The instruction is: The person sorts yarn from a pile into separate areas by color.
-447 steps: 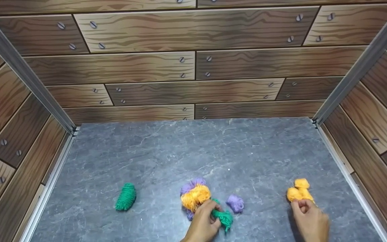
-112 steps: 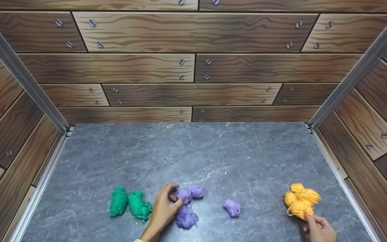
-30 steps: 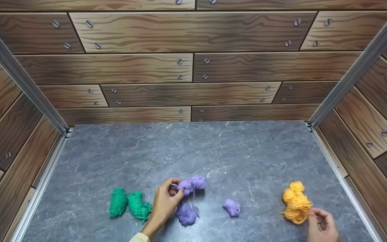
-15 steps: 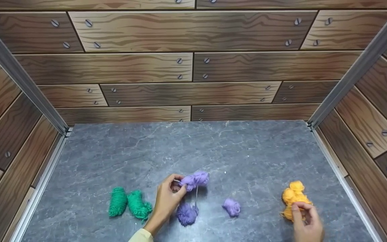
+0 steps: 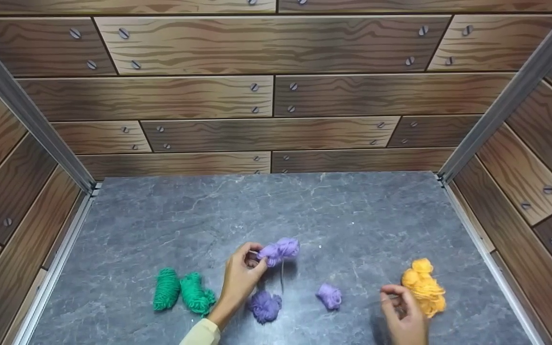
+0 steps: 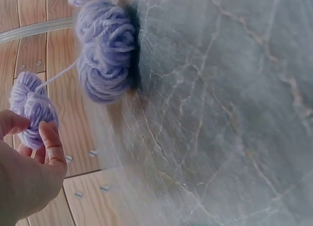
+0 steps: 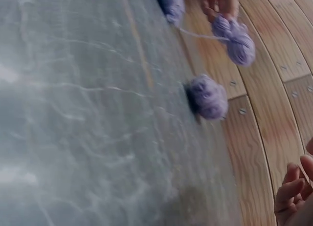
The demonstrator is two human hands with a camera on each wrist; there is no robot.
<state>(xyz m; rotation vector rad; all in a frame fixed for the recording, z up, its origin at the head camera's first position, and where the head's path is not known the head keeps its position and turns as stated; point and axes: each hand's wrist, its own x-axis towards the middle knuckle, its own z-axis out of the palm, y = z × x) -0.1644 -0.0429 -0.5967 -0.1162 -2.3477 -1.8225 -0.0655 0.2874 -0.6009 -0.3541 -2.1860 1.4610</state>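
My left hand point(image 5: 241, 275) pinches a light purple yarn skein point(image 5: 283, 250) between thumb and fingers, held up off the table. From that skein a thin strand runs to a darker purple yarn bundle point(image 5: 265, 307) on the table, also seen taut in the left wrist view beside the bundle point(image 6: 105, 52). A small purple yarn ball point(image 5: 329, 296) lies alone to the right. Just left of the orange-yellow yarn pile point(image 5: 431, 292) is my right hand point(image 5: 405, 314), its fingers loosely bent with nothing in them; it partly covers the pile's lower left side.
Two green yarn skeins, one smooth point(image 5: 166, 289) and one with loose ends point(image 5: 197, 293), lie side by side left of my left forearm. Wood-patterned walls point(image 5: 209, 96) and metal rails point(image 5: 496, 100) enclose the grey marbled table point(image 5: 237, 211).
My left hand has lifted the light purple skein higher and slightly right, stretching the strand. My right hand has let go of the yellow yarn and moved left.
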